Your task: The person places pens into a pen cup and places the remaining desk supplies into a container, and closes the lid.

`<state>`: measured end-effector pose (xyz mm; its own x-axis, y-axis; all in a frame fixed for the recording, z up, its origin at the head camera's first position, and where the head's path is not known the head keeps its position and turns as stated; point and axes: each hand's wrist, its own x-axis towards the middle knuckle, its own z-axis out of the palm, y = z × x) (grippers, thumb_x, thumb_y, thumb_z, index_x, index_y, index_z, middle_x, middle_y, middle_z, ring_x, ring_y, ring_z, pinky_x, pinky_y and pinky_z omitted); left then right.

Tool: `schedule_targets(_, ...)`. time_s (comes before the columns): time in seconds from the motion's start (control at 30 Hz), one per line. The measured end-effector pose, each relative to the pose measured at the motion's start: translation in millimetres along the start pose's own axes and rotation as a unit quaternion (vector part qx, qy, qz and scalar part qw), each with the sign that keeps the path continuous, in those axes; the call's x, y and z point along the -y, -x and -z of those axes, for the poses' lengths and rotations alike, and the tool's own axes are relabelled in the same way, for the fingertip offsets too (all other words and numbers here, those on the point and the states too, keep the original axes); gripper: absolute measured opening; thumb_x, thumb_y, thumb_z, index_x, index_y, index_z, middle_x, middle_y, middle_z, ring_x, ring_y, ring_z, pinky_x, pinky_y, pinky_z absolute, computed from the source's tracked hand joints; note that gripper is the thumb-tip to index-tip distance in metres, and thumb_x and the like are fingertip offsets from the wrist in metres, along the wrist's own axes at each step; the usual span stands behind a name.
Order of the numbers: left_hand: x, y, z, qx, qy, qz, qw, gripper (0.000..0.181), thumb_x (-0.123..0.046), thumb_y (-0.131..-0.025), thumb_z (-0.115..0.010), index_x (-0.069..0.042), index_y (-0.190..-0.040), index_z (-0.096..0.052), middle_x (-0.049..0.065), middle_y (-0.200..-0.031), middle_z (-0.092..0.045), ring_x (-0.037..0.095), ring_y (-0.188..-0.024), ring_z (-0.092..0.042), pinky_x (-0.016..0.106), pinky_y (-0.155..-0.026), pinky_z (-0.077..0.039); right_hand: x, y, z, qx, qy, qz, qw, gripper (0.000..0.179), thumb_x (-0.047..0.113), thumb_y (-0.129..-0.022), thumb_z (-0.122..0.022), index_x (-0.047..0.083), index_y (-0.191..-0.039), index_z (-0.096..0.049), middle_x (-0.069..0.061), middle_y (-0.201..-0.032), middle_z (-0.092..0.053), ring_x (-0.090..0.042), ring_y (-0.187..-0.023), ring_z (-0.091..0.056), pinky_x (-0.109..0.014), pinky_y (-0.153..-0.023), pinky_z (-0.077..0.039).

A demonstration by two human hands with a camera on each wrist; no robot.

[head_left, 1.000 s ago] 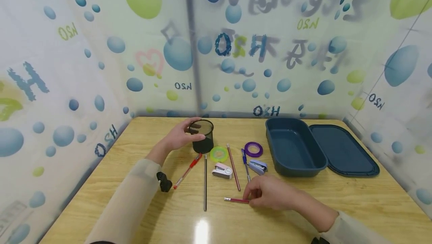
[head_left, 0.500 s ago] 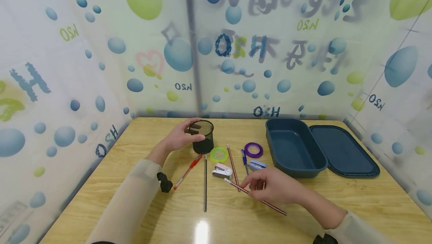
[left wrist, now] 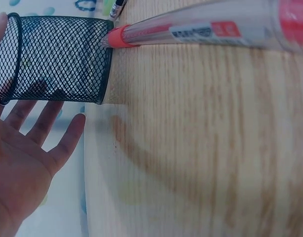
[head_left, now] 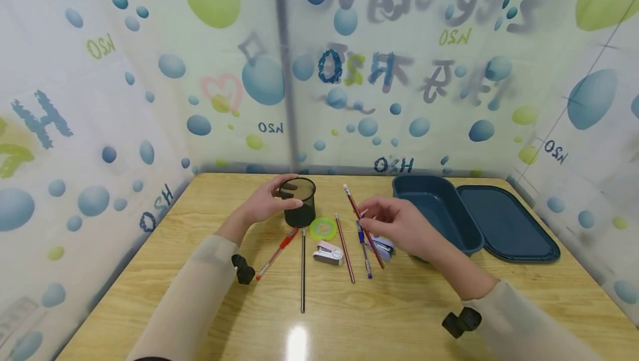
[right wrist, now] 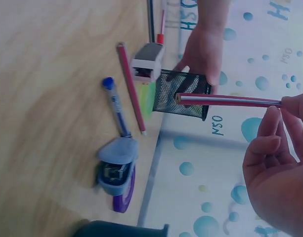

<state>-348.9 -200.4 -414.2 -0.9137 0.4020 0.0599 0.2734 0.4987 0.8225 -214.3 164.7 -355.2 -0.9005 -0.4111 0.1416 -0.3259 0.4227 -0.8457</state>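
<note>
My left hand [head_left: 262, 204] holds the black mesh pen holder [head_left: 301, 214] by its upper part, thumb in front and fingers behind. Its mesh wall fills the upper left of the left wrist view. Raised over the table, my right hand [head_left: 399, 225] pinches a red striped pencil [right wrist: 230, 100] between thumb and fingers. The pencil slants, white eraser end up and toward the holder. Below it lie a blue pen [head_left: 361, 234] and a lavender stapler [head_left: 383, 249]. Purple tape [right wrist: 125, 195], hidden by my hand in the head view, shows in the right wrist view.
Between the hands lie a red pen [head_left: 277, 254], a dark pencil [head_left: 303, 272], green tape [head_left: 323, 229], a pink-and-white stapler [head_left: 328, 253] and another red pencil [head_left: 345, 250]. A blue bin [head_left: 449, 206] and its lid [head_left: 514, 225] are at right.
My right hand has lifted the red pencil off the table and carried it up and away toward the pen holder, tilting it steeper. The left hand stays on the holder.
</note>
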Motion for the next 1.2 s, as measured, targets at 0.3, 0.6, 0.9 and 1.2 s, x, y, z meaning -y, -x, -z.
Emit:
schedule_targets(0.3, 1.6, 0.2, 0.8, -0.001, 0.007, -0.003, 1.0, 0.081, -0.044, -0.097, -0.084, -0.032, -0.167, -0.044, 0.011, -0.159, -0.059, 0.04, -0.143, -0.058, 0.055, -0.106, -0.056, 10.3, -46.3, 0.1, -0.054, -0.015, -0.004, 0.9984, 0.027, 0.03, -0.108, -0.072, 0.019, -0.132, -0.073, -0.009, -0.116, -0.074, -0.029, -0.09, -0.069, -0.035, -0.072, -0.059)
schedule_targets(0.6, 3.3, -0.4, 2.4, 0.007, 0.006, -0.004, 0.9999, 0.082, -0.046, -0.098, -0.083, -0.033, -0.168, -0.043, 0.009, -0.159, -0.059, 0.041, -0.144, -0.057, 0.056, -0.109, -0.055, 23.3, -84.4, -1.3, -0.104, -0.069, 0.013, 0.9922, 0.026, 0.032, -0.109, -0.071, 0.018, -0.131, -0.07, -0.003, -0.109, -0.071, -0.026, -0.082, -0.064, -0.033, -0.068, -0.051)
schedule_targets(0.9, 4.6, -1.7, 0.9, 0.01, 0.012, -0.009, 0.9998, 0.083, -0.047, -0.096, -0.085, -0.033, -0.167, -0.044, 0.01, -0.159, -0.059, 0.041, -0.144, -0.057, 0.057, -0.109, -0.054, 23.7, -118.5, -11.1, -0.156, -0.126, 0.033, 0.9791, 0.031, 0.029, -0.109, -0.071, 0.012, -0.134, -0.068, -0.011, -0.117, -0.072, -0.021, -0.076, -0.062, -0.029, -0.067, -0.049)
schedule_targets(1.2, 6.5, -2.5, 0.5, 0.006, 0.016, -0.007, 0.9998, 0.082, -0.047, -0.096, -0.085, -0.032, -0.166, -0.045, 0.011, -0.159, -0.059, 0.041, -0.144, -0.057, 0.059, -0.111, -0.053, 14.2, -136.5, -33.9, -0.172, -0.134, 0.014, 0.9759, 0.025, 0.026, -0.108, -0.072, 0.012, -0.128, -0.069, -0.012, -0.118, -0.075, -0.029, -0.078, -0.065, -0.032, -0.071, -0.051)
